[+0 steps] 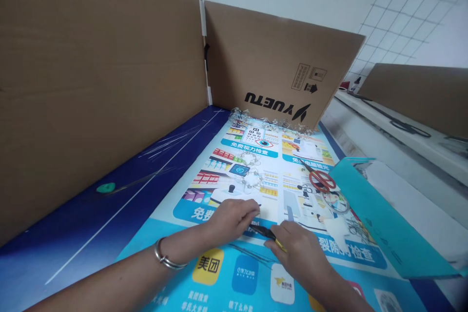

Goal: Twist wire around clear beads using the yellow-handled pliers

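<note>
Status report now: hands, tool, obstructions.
Right hand gripping black hand tool. Left hand resting on printed poster. Red-handled scissors lie off right, apart from the hands.

Printed banner (219, 195) — glossy plastic; corrugated cardboard panel (91, 83) matt; wrist bangle (165, 256) — polished metal.

Red scissors (321, 180) on a printed banner (190, 231)

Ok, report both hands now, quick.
Left hand: open, pressing on the printed poster, holding nothing visible.
Right hand: closed, holding a black-handled tool.
</note>
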Motion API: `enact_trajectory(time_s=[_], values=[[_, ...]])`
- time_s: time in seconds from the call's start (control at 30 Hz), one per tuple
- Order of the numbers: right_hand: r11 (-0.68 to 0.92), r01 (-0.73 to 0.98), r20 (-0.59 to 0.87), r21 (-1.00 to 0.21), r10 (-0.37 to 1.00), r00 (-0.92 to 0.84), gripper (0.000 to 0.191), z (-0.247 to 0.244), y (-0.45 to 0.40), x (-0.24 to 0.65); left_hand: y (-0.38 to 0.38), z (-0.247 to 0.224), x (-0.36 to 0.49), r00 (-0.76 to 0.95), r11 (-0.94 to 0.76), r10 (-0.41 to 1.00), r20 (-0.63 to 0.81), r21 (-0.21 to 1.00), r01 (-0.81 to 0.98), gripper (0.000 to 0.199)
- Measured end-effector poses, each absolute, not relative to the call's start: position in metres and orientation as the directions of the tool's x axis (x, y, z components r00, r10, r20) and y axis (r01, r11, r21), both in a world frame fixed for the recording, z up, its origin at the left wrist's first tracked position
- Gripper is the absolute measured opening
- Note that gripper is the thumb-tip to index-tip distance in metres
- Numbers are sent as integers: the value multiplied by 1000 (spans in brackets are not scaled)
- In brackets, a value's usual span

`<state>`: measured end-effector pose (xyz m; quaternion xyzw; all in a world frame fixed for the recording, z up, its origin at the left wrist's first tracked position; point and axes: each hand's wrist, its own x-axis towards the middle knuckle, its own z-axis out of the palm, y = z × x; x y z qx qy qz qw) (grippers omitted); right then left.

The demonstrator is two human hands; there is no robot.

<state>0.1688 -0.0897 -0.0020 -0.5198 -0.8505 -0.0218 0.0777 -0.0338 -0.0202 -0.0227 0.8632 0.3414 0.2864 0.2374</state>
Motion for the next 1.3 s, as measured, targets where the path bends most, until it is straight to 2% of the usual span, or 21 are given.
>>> enact_trajectory(time_s=[0.13,0.23,0.33,0.57,0.77,1.07,1.3], values=[[509,854,189,-108,854,-485,16,-1,-78,174,-7,-21,-38,474,-426,856,207,802,419,19],[488,851,238,-193,865,-442,20,-3,-71,181,1,-21,-42,458,-368,872,174,849,378,20],[437,870,259,-229,889,-378,21,-6,-67,188,4,-20,-42,457,-402,864,211,836,373,20],[377,867,169,-326,925,-339,21,-1,-69,193,-4,-17,-35,468,-492,829,307,797,350,18],[360,854,120,-376,933,-340,21,5,-76,194,-11,-14,-28,478,-506,821,313,785,356,16],[299,883,-18,-361,945,-327,31,7,-80,202,-17,-19,-12,486,-458,835,260,817,351,16],[309,888,-14,-341,943,-333,32,10,-85,203,-30,-16,-5,420,-454,861,286,805,383,17]])
